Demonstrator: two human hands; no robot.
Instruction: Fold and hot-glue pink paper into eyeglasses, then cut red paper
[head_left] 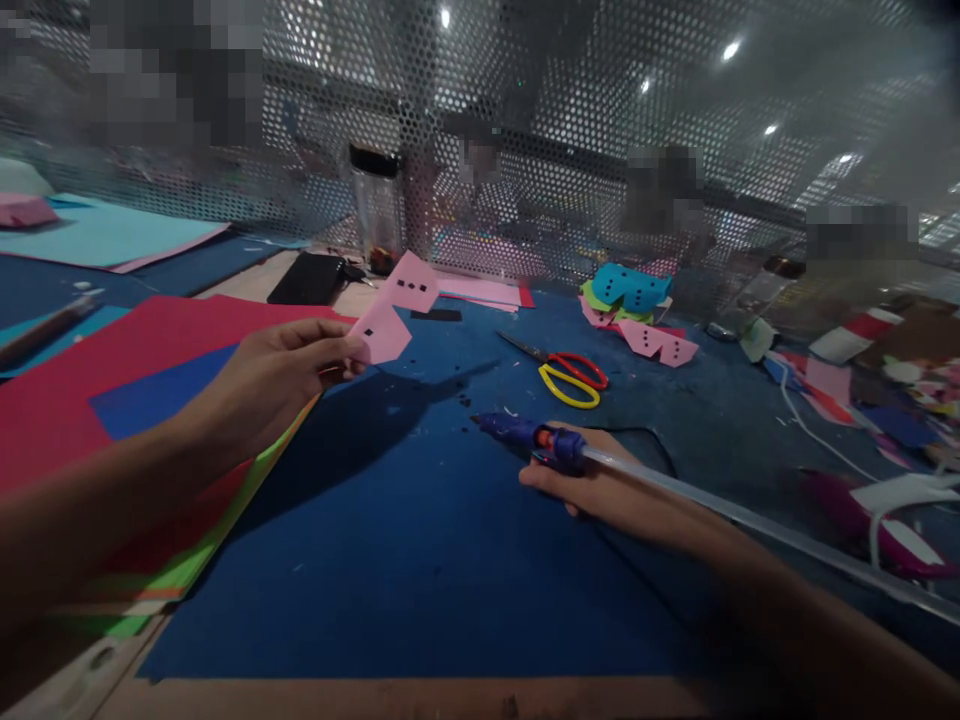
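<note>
Between the thumb and fingers of my left hand (292, 370) is a pink paper cutout (391, 318), raised above the blue sheet (360, 560). The cutout has a V-shaped notch and small black squares on its face. My right hand (592, 470) grips a blue glue gun (532, 438), its nozzle pointing left. A long clear glue stick (675, 492) sticks out of the gun's back toward the right. Tiny black squares (465, 400) lie scattered near the nozzle. Beyond the gun rest scissors (574, 378) with red and yellow handles.
Colored sheets (180, 350) are stacked at left. Toward the back are a black wallet-like item (307, 278), a lidded clear jar (377, 215) and finished paper cutouts (630, 290). A magenta glue gun (877, 525), a white cable and paper scraps lie right. A perforated metal screen (420, 90) stands behind.
</note>
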